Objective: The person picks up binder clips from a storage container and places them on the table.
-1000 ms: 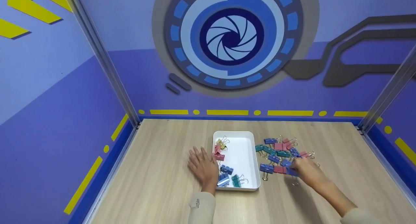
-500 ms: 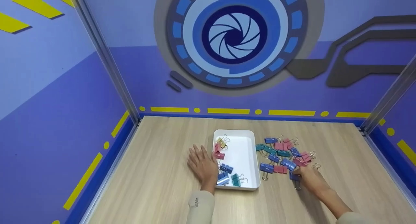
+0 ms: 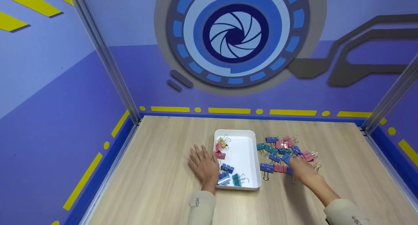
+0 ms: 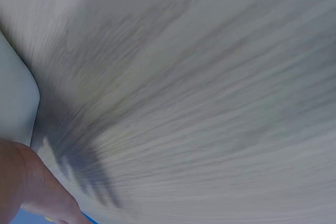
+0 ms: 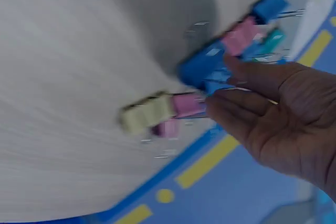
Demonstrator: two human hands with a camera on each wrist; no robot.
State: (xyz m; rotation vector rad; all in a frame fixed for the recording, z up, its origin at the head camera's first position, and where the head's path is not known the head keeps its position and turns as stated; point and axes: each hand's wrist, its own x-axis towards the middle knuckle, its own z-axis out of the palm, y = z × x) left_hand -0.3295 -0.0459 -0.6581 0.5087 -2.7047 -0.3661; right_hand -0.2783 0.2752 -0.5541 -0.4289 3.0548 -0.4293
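Note:
My left hand (image 3: 203, 164) lies flat with spread fingers on the table, against the left side of a white tray (image 3: 256, 163). Part of that hand (image 4: 37, 187) shows beside the tray wall (image 4: 18, 95) in the left wrist view. Among the loose binder clips, my right hand (image 3: 303, 169) pinches a blue binder clip (image 3: 286, 158) between thumb and fingers, partly hidden. Another blue clip (image 3: 267, 167) and a red clip (image 3: 280, 168) lie in a row beside it. The right wrist view shows a yellow clip (image 5: 147, 113) near the fingertips.
Along its left side the tray holds a yellow clip (image 3: 222, 142), red clips (image 3: 220, 155), blue clips (image 3: 227, 168) and a green clip (image 3: 237, 179). More green clips (image 3: 270, 149) and red clips (image 3: 307, 155) lie right of it. Purple panels (image 3: 228, 101) enclose the table.
My right hand drew a blue clip slightly toward me, then moved up and left to another blue clip, which has shifted and turned. The left hand stays by the tray.

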